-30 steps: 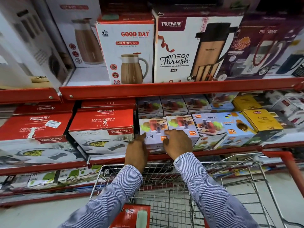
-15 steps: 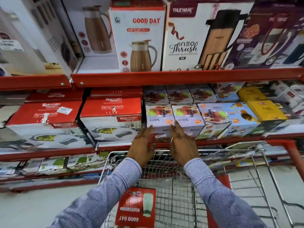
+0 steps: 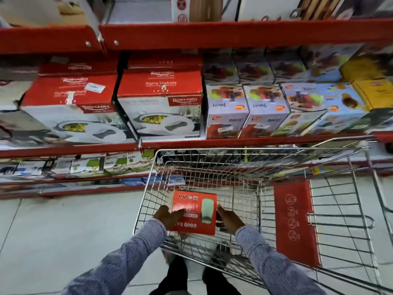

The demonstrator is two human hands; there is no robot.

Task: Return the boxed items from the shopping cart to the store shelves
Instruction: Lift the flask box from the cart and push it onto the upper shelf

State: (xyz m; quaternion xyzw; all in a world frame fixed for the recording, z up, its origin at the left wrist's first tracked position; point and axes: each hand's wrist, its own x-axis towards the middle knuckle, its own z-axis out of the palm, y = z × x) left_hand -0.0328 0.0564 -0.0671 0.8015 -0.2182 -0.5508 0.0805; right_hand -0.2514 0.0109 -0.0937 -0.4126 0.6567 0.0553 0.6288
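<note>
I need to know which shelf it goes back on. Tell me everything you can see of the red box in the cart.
The red box is flat, rectangular cardboard, lying face up inside the wire cart. Its top shows a pale green flask, small icons and white "GOOD DAY" lettering, upside down from this view. The left hand lies on its left edge, the right hand against its right side.

Inside cart (image 3: pixel 251 160): box (image 3: pixel 194 211), low toward 6 o'clock, left hand (image 3: pixel 169 216) at its 9, right hand (image 3: pixel 228 218) at its 3. Beyond cart at 12: shelf (image 3: pixel 212 143), Juicer boxes (image 3: pixel 246 111) on it, Rishabh boxes (image 3: pixel 159 103) at their 9 o'clock.
</note>
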